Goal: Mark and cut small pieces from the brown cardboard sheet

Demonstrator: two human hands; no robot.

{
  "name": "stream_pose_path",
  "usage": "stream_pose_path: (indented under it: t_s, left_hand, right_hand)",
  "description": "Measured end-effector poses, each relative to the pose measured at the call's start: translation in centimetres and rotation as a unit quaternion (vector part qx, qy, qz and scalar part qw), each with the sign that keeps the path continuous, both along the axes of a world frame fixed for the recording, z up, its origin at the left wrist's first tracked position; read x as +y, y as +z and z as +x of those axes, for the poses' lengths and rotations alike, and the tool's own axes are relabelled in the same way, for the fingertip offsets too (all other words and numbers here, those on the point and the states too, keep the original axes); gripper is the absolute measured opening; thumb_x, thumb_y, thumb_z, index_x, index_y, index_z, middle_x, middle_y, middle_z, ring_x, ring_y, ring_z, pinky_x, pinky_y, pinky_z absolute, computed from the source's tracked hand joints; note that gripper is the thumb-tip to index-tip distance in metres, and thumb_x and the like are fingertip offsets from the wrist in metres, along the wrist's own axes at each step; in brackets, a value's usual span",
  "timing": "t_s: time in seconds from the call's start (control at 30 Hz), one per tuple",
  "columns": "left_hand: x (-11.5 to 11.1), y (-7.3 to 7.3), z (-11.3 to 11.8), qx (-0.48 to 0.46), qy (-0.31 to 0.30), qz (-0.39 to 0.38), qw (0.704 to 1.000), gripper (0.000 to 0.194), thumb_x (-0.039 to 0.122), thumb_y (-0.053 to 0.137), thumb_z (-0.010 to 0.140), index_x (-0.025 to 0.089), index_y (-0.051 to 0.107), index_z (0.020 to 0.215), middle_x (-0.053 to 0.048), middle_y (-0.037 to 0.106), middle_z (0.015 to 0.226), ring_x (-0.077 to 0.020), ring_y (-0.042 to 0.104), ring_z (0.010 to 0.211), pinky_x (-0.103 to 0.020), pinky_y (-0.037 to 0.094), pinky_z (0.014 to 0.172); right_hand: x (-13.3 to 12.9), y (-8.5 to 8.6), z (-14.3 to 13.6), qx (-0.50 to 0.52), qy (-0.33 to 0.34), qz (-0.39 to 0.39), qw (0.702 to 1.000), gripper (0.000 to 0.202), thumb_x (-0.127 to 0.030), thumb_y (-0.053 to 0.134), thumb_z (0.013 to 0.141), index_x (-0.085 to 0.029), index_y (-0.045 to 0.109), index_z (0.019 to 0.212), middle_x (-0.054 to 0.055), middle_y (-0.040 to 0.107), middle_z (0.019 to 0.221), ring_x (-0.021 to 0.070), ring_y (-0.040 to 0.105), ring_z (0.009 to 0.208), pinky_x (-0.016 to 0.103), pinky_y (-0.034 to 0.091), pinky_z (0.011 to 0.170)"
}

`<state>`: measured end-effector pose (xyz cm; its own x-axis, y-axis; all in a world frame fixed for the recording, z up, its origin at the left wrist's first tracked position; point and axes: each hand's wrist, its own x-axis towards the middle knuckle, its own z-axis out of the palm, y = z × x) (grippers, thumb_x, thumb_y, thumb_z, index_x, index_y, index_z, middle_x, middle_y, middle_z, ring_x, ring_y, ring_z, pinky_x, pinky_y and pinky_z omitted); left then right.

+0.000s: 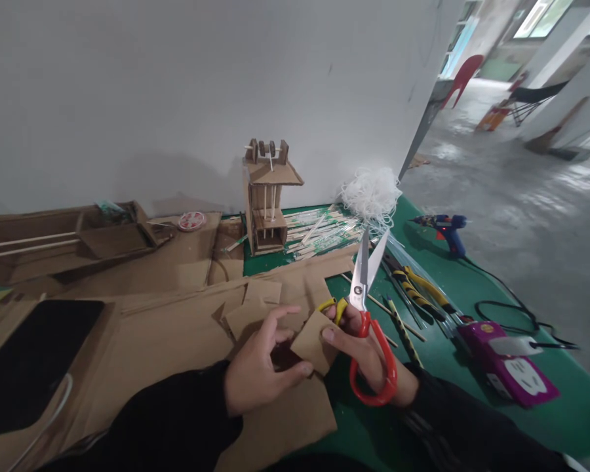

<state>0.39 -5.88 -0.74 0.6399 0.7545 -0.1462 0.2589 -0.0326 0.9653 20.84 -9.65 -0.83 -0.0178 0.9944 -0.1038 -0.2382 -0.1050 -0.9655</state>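
Observation:
My right hand (361, 351) is closed on a pair of scissors (366, 334) with red handles, blades parted and pointing up and away. Its thumb also pinches a small square cardboard piece (312, 341). Something yellow and curved (341, 308) shows behind that piece; most of it is hidden. On the other side, my left hand (265, 367) has its fingers and thumb apart, the thumb tip close to the piece's lower edge; whether they touch I cannot tell. Under both hands lie cut cardboard scraps (263, 292) and a larger cardboard sheet (177, 347).
A cardboard tower (268, 203) with sticks stands by the wall. Behind lie wrapped chopsticks (314, 229) and white string (371, 196). To the right are pliers (417, 285), a blue glue gun (447, 229) and a purple box (506, 364); left, a black tablet-like slab (34, 360) and cardboard trough (24, 246).

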Motion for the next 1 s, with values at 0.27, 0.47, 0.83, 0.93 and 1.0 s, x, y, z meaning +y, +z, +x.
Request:
stream_pose_path:
  t_s: [0.27, 0.47, 0.83, 0.93, 1.0]
  left_hand:
    - [0.2, 0.0, -0.2, 0.054, -0.065, 0.023, 0.996, 0.086, 0.027, 0.069, 0.084, 0.030, 0.017, 0.153, -0.003, 0.074, 0.113, -0.0220, 0.069, 0.105, -0.035, 0.050, 0.093]
    - [0.2, -0.2, -0.2, 0.051, -0.043, 0.010, 0.998, 0.081, 0.031, 0.075, 0.079, 0.030, 0.028, 0.145, -0.004, 0.074, 0.108, -0.0239, 0.069, 0.103, -0.038, 0.051, 0.091]
    - [0.1, -0.7, 0.1, 0.014, 0.058, -0.001, 0.998, 0.075, 0.031, 0.079, 0.074, 0.025, 0.030, 0.130, -0.012, 0.069, 0.113, -0.0274, 0.069, 0.101, -0.044, 0.052, 0.089]
    - [0.0, -0.6, 0.1, 0.008, 0.062, -0.012, 0.998, 0.075, 0.030, 0.079, 0.074, 0.024, 0.030, 0.130, -0.012, 0.069, 0.114, -0.0278, 0.069, 0.101, -0.044, 0.052, 0.088]
    - [0.0, -0.7, 0.2, 0.006, 0.065, -0.011, 0.998, 0.076, 0.031, 0.080, 0.074, 0.024, 0.030, 0.131, -0.013, 0.068, 0.115, -0.0281, 0.068, 0.102, -0.044, 0.051, 0.089]
  right_hand:
    - [-0.1, -0.3, -0.3, 0.044, 0.011, -0.028, 0.999, 0.030, -0.042, 0.077, 0.079, -0.022, 0.059, 0.093, -0.001, 0.057, 0.091, 0.0184, 0.055, 0.088, 0.032, 0.046, 0.083]
    - [-0.3, -0.3, -0.3, 0.048, 0.028, -0.012, 0.998, 0.022, -0.036, 0.075, 0.084, -0.024, 0.062, 0.097, -0.001, 0.061, 0.095, 0.0185, 0.058, 0.093, 0.032, 0.047, 0.088]
    - [-0.2, -0.4, -0.3, 0.055, 0.044, 0.018, 0.997, 0.022, -0.032, 0.070, 0.088, -0.029, 0.065, 0.109, -0.002, 0.070, 0.103, 0.0174, 0.063, 0.096, 0.029, 0.047, 0.088]
    - [-0.1, -0.3, -0.2, 0.040, 0.036, 0.017, 0.998, 0.023, -0.032, 0.071, 0.086, -0.029, 0.065, 0.109, -0.001, 0.070, 0.103, 0.0189, 0.062, 0.099, 0.030, 0.048, 0.087]
    - [-0.1, -0.3, -0.2, 0.036, 0.033, 0.015, 0.999, 0.024, -0.031, 0.071, 0.086, -0.029, 0.065, 0.110, -0.001, 0.070, 0.104, 0.0194, 0.062, 0.099, 0.031, 0.048, 0.088]
